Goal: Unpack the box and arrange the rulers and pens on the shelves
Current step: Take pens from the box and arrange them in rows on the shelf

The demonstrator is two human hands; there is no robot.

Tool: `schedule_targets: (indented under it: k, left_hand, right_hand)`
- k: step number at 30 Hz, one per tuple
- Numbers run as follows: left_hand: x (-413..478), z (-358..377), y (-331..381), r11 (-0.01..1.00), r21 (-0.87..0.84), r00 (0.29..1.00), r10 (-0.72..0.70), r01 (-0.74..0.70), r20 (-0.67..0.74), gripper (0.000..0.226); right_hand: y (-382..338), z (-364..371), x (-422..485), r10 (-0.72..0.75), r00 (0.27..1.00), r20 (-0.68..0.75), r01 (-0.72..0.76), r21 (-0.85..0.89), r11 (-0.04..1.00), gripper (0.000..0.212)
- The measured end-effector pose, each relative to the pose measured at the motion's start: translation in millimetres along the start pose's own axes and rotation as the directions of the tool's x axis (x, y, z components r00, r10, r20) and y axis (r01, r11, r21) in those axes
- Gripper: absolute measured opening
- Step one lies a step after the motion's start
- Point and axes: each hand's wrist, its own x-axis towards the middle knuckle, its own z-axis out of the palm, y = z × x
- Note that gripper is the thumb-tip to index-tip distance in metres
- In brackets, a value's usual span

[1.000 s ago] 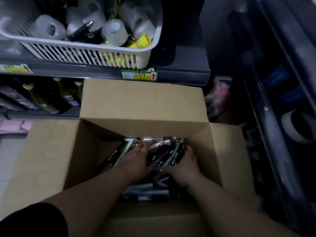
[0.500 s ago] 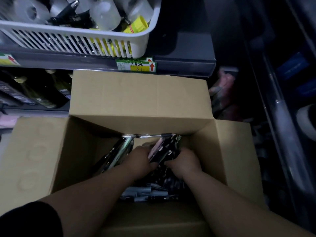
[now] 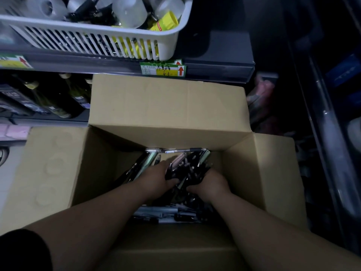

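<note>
An open cardboard box (image 3: 168, 106) stands in front of me with its flaps spread. Inside lies a heap of dark pens (image 3: 166, 212) and some pale green rulers (image 3: 146, 164) leaning against the left wall. Both my hands are down in the box. My left hand (image 3: 158, 178) and my right hand (image 3: 212, 181) grip a thick bundle of pens (image 3: 188, 169) from either side, fingers curled round it. The bundle sits a little above the heap.
A grey shelf (image 3: 218, 63) with a price label (image 3: 163, 68) runs behind the box. On it stands a white slatted basket (image 3: 93, 34) holding tape rolls and clips. Dark bottles (image 3: 58, 98) fill the lower shelf at left. Another dark rack (image 3: 332, 133) is at right.
My hands have drawn closer together and gathered the pens into a tighter bundle, raised slightly off the heap. The camera has tilted a bit downward.
</note>
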Motion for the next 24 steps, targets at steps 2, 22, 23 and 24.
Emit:
schedule_targets:
  k: [2,22,23,24]
  left_hand:
    - [-2,-2,-1,1.0,-0.006,1.0,0.003,-0.003,-0.008,0.058]
    - [-37,-31,0,0.994,-0.079,0.994,0.069,-0.076,-0.086,0.028]
    - [-43,-33,4,0.989,-0.1,0.989,0.098,-0.109,-0.108,0.023]
    - [-49,-35,8,0.982,-0.118,0.982,0.128,-0.145,-0.136,0.02]
  right_hand:
    - [-1,0,-1,-0.021,1.0,0.018,0.021,-0.013,1.0,0.044]
    - [-12,-23,-42,-0.197,0.979,-0.044,0.17,0.705,0.689,0.008]
    - [-13,-27,-48,-0.189,0.981,-0.045,0.158,0.751,0.642,0.009]
    - [-14,-32,-56,-0.19,0.98,-0.052,0.159,0.778,0.608,0.01]
